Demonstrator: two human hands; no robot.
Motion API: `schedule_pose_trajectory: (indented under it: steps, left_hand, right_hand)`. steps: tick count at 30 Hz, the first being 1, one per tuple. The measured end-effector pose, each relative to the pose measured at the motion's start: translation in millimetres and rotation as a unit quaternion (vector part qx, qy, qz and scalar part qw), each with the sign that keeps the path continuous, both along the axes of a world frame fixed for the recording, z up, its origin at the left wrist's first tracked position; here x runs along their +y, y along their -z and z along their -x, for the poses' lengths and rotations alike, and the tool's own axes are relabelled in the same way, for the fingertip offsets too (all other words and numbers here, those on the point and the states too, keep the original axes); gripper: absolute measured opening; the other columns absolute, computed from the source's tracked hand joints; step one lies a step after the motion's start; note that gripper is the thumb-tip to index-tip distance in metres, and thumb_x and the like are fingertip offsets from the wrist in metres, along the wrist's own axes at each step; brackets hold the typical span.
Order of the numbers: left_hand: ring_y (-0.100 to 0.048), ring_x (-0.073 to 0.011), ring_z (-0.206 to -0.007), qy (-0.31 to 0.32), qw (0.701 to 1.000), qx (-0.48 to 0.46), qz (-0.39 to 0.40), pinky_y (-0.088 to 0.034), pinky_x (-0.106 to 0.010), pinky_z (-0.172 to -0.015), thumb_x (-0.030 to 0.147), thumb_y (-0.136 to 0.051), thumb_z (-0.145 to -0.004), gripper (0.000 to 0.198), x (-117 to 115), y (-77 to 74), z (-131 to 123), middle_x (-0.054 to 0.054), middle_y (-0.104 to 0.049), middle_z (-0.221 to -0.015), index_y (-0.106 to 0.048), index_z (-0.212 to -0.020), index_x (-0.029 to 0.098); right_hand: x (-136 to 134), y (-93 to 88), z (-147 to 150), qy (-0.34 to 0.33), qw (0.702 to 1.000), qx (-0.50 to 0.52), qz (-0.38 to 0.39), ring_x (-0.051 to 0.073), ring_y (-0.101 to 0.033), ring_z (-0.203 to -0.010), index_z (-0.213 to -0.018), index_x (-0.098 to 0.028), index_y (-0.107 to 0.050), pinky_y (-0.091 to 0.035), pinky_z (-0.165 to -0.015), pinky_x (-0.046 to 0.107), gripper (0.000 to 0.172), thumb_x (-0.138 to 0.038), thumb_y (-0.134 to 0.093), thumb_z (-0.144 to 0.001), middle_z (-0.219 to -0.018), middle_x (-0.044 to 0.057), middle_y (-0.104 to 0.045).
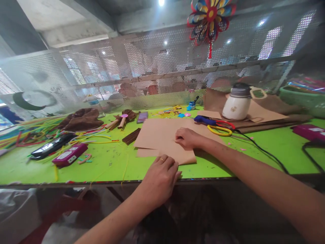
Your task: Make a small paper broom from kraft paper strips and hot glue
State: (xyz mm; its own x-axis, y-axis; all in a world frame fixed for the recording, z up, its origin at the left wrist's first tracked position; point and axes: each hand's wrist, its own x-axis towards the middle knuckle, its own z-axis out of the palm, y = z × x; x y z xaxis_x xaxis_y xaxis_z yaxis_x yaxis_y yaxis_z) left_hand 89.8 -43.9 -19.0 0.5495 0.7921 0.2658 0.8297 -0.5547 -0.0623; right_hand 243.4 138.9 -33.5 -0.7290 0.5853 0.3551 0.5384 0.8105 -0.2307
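A stack of brown paper sheets [158, 137] lies on the green table [106, 164] in front of me. My left hand [159, 176] rests at the sheets' near edge, fingers curled and pressed on the paper; a ring shows on one finger. My right hand [186, 138] lies on top of the sheets, fingers bent down as if pinching the paper's surface.
Scissors with yellow and red handles [218, 127] lie right of the paper. A white jug [237, 103] stands on more brown paper behind them. A black cable [264, 150] runs across the right side. Coloured strips [38, 130], a pink box [69, 155] and brown rolls [124, 119] lie left.
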Motion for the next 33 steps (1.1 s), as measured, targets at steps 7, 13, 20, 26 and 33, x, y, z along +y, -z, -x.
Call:
schedule_pose_trajectory:
  steps: [7, 13, 20, 26, 33]
  left_hand:
    - [-0.046, -0.0234, -0.098, 0.024, 1.0, -0.008, -0.009, -0.04, -0.042, -0.088, 0.025, -0.041, -0.094, 0.019, 4, -3.5, 0, -0.007, -0.054, -0.096, -0.057, -0.089, 0.016]
    - [-0.048, -0.0225, -0.087, 0.031, 0.999, 0.04, 0.001, -0.042, -0.04, -0.078, 0.023, -0.039, -0.094, 0.022, 5, -4.6, -1, -0.009, -0.054, -0.09, -0.059, -0.087, 0.014]
    - [-0.048, -0.0214, -0.083, 0.027, 0.999, 0.03, 0.005, -0.042, -0.038, -0.075, 0.024, -0.039, -0.093, 0.023, 6, -7.1, 1, -0.008, -0.055, -0.089, -0.059, -0.086, 0.015]
    - [-0.048, -0.021, -0.084, 0.032, 0.999, 0.027, -0.008, -0.042, -0.039, -0.077, 0.021, -0.037, -0.094, 0.026, 7, -4.9, 2, -0.008, -0.055, -0.089, -0.059, -0.081, 0.016]
    - [-0.047, -0.021, -0.087, 0.033, 0.999, 0.002, -0.007, -0.043, -0.039, -0.079, 0.018, -0.037, -0.093, 0.022, 7, 0.4, 4, -0.008, -0.054, -0.093, -0.059, -0.086, 0.016]
  right_hand:
    - [-1, 0.8, 1, 0.001, 1.0, -0.002, -0.001, 0.017, -0.057, -0.075, -0.07, -0.016, -0.067, -0.039, -0.068, 0.025, 0.01, -0.019, -0.061, -0.078, -0.076, 0.006, -0.067]
    - [0, -7.2, 1, 0.011, 1.0, 0.007, -0.007, 0.018, -0.059, -0.075, -0.071, -0.014, -0.069, -0.042, -0.07, 0.026, 0.008, -0.016, -0.063, -0.075, -0.075, 0.008, -0.068]
    - [-70, -41.2, -26, -0.098, 0.993, -0.024, -0.054, 0.021, -0.057, -0.094, -0.084, -0.016, -0.07, -0.041, -0.087, 0.033, 0.016, -0.017, -0.054, -0.084, -0.09, 0.009, -0.069]
    - [-147, -12.6, -40, -0.058, 0.99, -0.062, -0.113, 0.025, -0.051, -0.11, -0.113, -0.013, -0.06, -0.037, -0.096, 0.043, 0.027, -0.019, -0.048, -0.09, -0.112, 0.013, -0.062]
    - [-149, -1.6, -41, -0.031, 0.996, -0.011, -0.081, 0.024, -0.052, -0.111, -0.123, -0.015, -0.054, -0.041, -0.096, 0.041, 0.034, -0.026, -0.048, -0.092, -0.118, 0.012, -0.06]
